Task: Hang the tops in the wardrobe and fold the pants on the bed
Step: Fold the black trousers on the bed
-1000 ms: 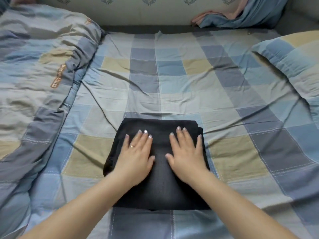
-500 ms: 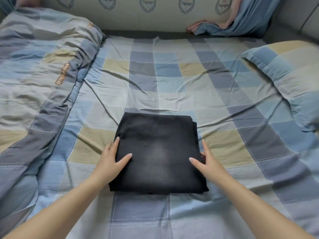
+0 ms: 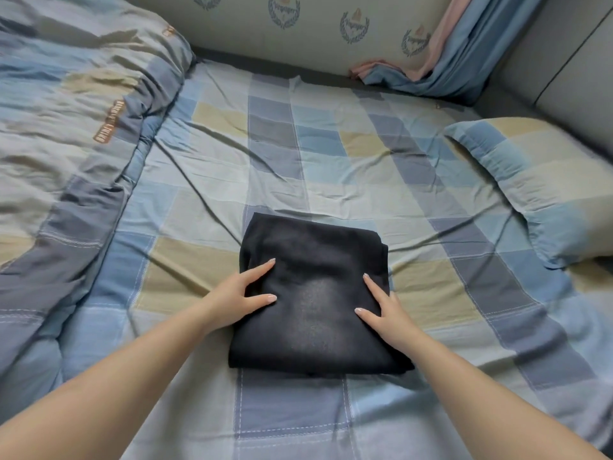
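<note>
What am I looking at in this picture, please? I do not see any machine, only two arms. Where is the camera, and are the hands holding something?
There is no machine here. A person wears one wide-angle camera on the head, looking forward and down, so you see the person's own arms. They reach over a bed with a checked sheet. On it lie dark folded pants. The left hand and the right hand clasp the two sides of the pants, thumbs on top; the other fingers are mostly hidden at the edges. A rumpled duvet lies at the left, a pillow at the right, and blue and pink cloth in the far corner.
</note>
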Demonstrator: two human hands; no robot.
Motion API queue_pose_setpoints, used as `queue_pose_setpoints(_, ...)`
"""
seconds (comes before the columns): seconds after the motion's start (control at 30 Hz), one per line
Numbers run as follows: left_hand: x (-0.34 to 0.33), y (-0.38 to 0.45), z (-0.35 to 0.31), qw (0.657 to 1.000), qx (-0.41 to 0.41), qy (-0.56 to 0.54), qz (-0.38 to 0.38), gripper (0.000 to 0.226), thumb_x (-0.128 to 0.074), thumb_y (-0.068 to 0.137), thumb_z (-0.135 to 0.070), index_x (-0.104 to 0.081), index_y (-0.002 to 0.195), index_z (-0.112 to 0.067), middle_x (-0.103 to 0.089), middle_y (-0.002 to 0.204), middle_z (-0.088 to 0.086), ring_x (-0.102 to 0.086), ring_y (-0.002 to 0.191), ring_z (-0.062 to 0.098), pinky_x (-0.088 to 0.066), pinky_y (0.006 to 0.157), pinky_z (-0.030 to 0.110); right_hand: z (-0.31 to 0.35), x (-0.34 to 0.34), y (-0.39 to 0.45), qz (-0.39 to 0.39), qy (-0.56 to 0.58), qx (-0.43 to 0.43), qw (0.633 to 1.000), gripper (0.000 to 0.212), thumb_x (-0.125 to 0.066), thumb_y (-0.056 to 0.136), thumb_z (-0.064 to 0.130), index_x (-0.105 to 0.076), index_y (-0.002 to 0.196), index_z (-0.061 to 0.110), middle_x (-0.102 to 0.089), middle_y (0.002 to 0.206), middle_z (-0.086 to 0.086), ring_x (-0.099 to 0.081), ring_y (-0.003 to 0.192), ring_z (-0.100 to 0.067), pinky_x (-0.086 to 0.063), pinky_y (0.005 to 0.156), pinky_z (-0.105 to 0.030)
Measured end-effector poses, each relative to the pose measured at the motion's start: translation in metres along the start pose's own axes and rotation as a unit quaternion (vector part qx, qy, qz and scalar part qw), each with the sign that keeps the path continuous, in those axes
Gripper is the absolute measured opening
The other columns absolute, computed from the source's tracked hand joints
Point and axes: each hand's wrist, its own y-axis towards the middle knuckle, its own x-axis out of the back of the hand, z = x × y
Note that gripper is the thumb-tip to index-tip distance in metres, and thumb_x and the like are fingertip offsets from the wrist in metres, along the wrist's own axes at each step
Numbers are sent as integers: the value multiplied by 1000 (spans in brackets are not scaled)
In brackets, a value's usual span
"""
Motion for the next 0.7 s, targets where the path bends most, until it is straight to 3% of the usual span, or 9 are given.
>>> queue_pose_setpoints(0.17, -8, 4, 15, 998, -15, -7, -55, 68, -72, 83, -31, -36, 139, -47, -39, 145, -14, -35, 134, 2, -27, 113, 23, 1, -11, 12, -26, -40, 6, 999, 70, -58, 91, 40, -15, 145, 50, -18, 155, -8, -28, 140, -20, -30, 110, -30)
queue_pose_setpoints(0.3, -6, -9, -4, 995, 37, 70, -54, 67, -69, 85, -30, -36, 142, -43, -41, 142, -3, -36, 134, 13, -27, 109, 22, 31, -11, -16, -78, -92, -41, 992, 66, -54, 95, 36, -16, 148, 43, -24, 149, -11, -47, 123, -27, -43, 94, -33)
queue_pose_setpoints(0.37, 1, -25, -46, 992, 64, 95, -46, 64, -70, 85, -30, -39, 140, -40, -45, 135, -2, -41, 130, 16, -31, 105, 22, 50, 14, -53, -96, -78, -52, 991, 64, -53, 95, 35, -18, 148, 43, -25, 149, -10, -47, 124, -27, -43, 92, -33)
queue_pose_setpoints(0.53, 12, -93, -145, 995, 2, 97, 19, 65, -72, 83, -23, -42, 141, -27, -37, 138, -10, -37, 133, 11, -27, 108, 20, 78, 66, -175, -117, -52, -59, 990, 65, -50, 96, 39, -11, 148, 45, -18, 154, -10, -45, 129, -24, -44, 94, -29)
queue_pose_setpoints(0.63, 17, -131, -232, 992, -48, 105, 55, 73, -71, 83, -26, -31, 142, -37, -24, 143, -21, -24, 134, -4, -20, 106, 9, 101, 124, -265, -191, -26, -99, 976, 76, -56, 93, 38, 1, 143, 45, -9, 158, -3, -41, 132, -21, -45, 90, -28)
queue_pose_setpoints(0.7, 18, -149, -289, 988, -91, 101, 77, 82, -72, 82, -27, -18, 141, -46, -8, 145, -33, -8, 132, -20, -13, 102, 0, 124, 166, -322, -254, -16, -119, 960, 86, -67, 86, 33, -1, 141, 43, 0, 159, 5, -42, 131, -20, -50, 80, -27)
